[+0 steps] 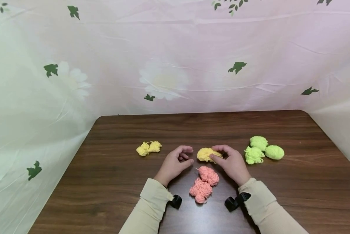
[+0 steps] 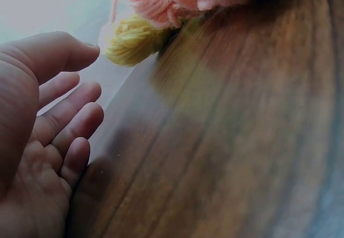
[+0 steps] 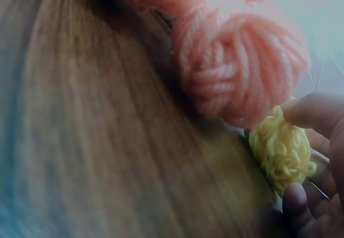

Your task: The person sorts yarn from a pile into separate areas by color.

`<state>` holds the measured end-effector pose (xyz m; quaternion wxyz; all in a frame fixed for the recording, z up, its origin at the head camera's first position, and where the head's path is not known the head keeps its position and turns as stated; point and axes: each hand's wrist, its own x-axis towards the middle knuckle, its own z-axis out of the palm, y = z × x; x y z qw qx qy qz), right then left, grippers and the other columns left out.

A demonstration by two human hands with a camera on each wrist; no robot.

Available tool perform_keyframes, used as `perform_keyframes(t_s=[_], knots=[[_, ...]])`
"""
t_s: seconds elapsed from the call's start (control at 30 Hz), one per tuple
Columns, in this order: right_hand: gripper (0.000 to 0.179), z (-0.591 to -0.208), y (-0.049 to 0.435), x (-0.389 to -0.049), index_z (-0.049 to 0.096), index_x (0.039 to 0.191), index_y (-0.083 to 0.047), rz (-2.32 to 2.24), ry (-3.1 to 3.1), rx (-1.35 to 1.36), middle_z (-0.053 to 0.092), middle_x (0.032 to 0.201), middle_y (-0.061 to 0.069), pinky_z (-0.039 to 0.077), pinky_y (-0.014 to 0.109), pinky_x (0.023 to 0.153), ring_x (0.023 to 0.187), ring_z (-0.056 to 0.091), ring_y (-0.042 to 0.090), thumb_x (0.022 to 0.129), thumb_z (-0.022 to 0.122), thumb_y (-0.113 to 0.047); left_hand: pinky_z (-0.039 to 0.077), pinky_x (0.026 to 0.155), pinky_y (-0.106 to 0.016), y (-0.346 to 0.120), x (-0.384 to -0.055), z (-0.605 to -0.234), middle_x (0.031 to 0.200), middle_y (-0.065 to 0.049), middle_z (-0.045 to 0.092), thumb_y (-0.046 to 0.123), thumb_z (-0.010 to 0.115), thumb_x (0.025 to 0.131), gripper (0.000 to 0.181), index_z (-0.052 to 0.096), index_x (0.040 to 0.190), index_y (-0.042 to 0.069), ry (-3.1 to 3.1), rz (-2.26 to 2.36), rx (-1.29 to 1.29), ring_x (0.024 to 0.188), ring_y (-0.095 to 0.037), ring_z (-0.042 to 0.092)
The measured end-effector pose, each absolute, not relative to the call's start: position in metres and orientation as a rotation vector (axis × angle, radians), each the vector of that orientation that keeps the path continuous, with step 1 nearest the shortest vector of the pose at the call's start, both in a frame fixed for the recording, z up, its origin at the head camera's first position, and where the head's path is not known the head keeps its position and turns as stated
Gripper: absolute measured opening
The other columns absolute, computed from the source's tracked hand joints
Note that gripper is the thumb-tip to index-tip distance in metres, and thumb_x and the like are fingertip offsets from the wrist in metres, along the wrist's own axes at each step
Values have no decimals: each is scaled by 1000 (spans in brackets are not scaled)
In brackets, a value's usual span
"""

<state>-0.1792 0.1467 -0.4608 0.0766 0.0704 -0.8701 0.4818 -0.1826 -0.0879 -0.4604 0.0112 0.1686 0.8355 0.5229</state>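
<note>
My right hand (image 1: 232,162) holds a yellow ball of yarn (image 1: 205,154) by its right end, thumb on the near side and fingers on the far side. In the right wrist view the same yellow yarn ball (image 3: 280,151) sits between thumb and fingers, with loose loops showing. To its left, my left hand (image 1: 176,163) is held with relaxed, slightly bent fingers and nothing in them. The left wrist view shows a gap between those fingers (image 2: 80,122) and the yellow yarn. Two coral-pink yarn balls (image 1: 208,175) lie touching between my wrists.
Two small yellow yarn balls (image 1: 149,148) lie together at the left. A cluster of three lime-green yarn balls (image 1: 258,143) is at the right. Everything rests on a dark wooden table (image 1: 113,182), with a floral cloth (image 1: 175,65) hanging behind its far edge.
</note>
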Motion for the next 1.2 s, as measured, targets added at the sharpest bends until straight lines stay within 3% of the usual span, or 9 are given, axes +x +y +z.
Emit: perform_keyframes(t_s=[0.63,0.87,1.2], knots=[[37,-458,145,-178,66,105,-23,1419,-2650,229,66,102,-4,48,34,72,88,58,13,78,70,-47,46,82,-27,-85,-183,-461,113,10,62,22,73,81,43,59,121,17,2591,1570,565,91,-11,59],[32,-459,144,-179,66,104,-24,1406,-2650,281,66,100,-7,48,32,71,86,58,12,78,71,-44,48,77,-25,-81,-184,-461,111,10,61,27,74,80,43,59,120,24,2603,1553,546,91,-11,57],[30,-462,144,-178,66,101,-28,1451,-2640,359,66,99,-12,48,27,70,86,59,8,76,73,-44,46,76,-23,-79,-182,-462,109,12,61,29,75,78,45,60,120,24,2652,1495,545,90,-8,56]])
